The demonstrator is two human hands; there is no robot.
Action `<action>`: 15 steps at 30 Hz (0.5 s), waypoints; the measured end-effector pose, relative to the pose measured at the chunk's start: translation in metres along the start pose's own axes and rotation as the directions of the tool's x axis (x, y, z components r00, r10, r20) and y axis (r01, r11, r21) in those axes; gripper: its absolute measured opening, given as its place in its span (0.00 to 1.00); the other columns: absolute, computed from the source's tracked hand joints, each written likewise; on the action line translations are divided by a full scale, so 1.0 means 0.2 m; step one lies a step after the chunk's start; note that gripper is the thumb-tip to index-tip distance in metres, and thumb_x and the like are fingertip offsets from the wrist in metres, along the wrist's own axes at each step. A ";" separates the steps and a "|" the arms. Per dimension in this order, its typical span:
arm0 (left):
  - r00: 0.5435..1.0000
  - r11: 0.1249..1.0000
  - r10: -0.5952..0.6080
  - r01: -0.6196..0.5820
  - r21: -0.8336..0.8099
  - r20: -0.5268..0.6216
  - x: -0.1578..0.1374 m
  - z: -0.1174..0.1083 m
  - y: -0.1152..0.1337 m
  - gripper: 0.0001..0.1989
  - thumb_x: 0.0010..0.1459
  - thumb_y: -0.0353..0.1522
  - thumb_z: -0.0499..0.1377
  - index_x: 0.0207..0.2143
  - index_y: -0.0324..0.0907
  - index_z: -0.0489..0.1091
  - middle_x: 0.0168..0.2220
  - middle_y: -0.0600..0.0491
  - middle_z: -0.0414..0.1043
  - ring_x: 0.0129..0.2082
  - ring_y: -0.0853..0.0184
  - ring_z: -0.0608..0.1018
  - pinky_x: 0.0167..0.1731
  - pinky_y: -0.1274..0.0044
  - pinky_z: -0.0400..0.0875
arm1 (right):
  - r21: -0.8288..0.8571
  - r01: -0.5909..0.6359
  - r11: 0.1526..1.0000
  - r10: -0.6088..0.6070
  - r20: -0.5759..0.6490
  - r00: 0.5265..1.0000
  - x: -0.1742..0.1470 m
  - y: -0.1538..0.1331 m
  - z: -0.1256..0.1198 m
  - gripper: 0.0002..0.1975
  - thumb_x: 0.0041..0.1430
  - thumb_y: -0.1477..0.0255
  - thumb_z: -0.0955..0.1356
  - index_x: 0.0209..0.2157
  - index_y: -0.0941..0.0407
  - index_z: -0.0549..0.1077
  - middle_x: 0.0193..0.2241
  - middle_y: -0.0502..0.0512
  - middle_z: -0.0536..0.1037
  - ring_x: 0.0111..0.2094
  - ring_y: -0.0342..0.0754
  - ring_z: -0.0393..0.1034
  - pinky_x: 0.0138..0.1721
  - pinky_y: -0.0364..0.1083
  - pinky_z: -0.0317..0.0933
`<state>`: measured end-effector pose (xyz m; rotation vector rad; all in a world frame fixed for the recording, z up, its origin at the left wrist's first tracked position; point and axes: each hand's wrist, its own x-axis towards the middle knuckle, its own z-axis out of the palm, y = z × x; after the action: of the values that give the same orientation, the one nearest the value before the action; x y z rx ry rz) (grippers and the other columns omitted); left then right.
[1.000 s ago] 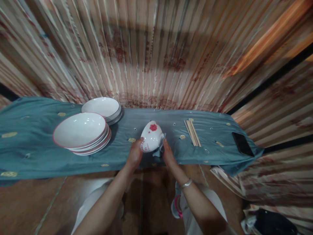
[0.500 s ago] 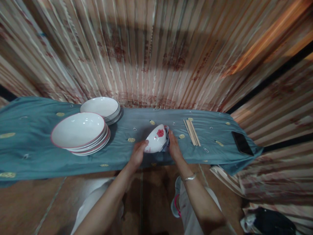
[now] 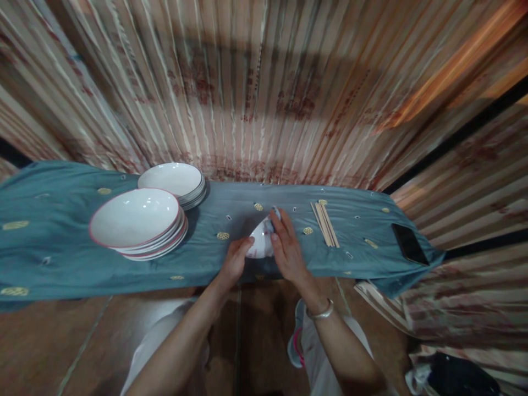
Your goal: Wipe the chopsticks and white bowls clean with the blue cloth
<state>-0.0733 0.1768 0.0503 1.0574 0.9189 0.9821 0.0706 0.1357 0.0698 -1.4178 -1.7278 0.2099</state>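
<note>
A small white bowl [image 3: 259, 241] with a red pattern is held on its side over the covered table. My left hand [image 3: 236, 259] grips it at the left edge, thumb on the outer wall. Against the right side of the bowl lies my right hand [image 3: 287, 246], pressing a bluish-grey cloth [image 3: 276, 212]; most of the cloth and the red flower on the bowl are hidden under its fingers.
To the left stand a stack of white red-rimmed bowls [image 3: 136, 219] and, behind it, a stack of white dishes [image 3: 171, 179]. Several wooden chopsticks [image 3: 325, 224] and a black phone [image 3: 410, 243] lie on the right of the teal tablecloth [image 3: 206, 264]. A curtain [image 3: 256, 82] hangs behind.
My right hand has moved from the bowl's right edge onto its outer wall, carrying the cloth over the red flower. My left hand keeps its grip.
</note>
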 end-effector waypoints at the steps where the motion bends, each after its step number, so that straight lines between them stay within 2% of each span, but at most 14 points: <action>1: 1.000 1.000 0.003 -0.003 -0.005 0.001 0.00 0.00 0.00 0.16 0.44 0.43 0.59 0.22 0.38 0.73 0.21 0.53 0.72 0.24 0.67 0.71 0.30 0.76 0.64 | -0.035 0.034 0.999 -0.034 0.001 0.999 -0.01 -0.01 0.00 0.25 0.67 0.66 0.53 0.64 0.49 0.46 0.66 0.51 0.45 0.66 0.49 0.38 0.64 0.59 0.41; 6: 1.000 1.000 0.020 -0.020 -0.011 -0.011 -0.01 0.02 0.05 0.14 0.42 0.42 0.59 0.18 0.39 0.70 0.17 0.56 0.67 0.21 0.70 0.66 0.26 0.77 0.62 | -0.118 0.163 0.980 -0.162 0.015 0.987 -0.03 -0.06 0.03 0.30 0.66 0.71 0.54 0.66 0.52 0.35 0.66 0.55 0.47 0.66 0.50 0.38 0.64 0.59 0.43; 10: 0.999 0.999 0.043 -0.042 -0.034 0.010 0.00 0.02 0.06 0.11 0.41 0.39 0.59 0.19 0.40 0.70 0.19 0.56 0.68 0.22 0.70 0.66 0.26 0.77 0.62 | -0.101 0.214 0.972 -0.207 0.080 0.975 -0.03 -0.08 0.04 0.28 0.65 0.75 0.54 0.65 0.49 0.44 0.65 0.52 0.50 0.66 0.50 0.41 0.65 0.59 0.43; 15: 1.000 0.999 0.018 -0.018 -0.029 -0.010 0.00 0.02 0.05 0.11 0.40 0.39 0.61 0.17 0.40 0.70 0.19 0.55 0.69 0.22 0.68 0.67 0.26 0.77 0.62 | -0.072 0.148 0.986 -0.143 0.066 0.988 0.00 -0.04 0.02 0.26 0.64 0.72 0.56 0.63 0.50 0.51 0.65 0.51 0.51 0.66 0.51 0.39 0.65 0.60 0.42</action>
<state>-0.0716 0.1785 0.0596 1.0386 0.9014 1.0138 0.0622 0.1345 0.0727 -1.3451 -1.8989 0.1087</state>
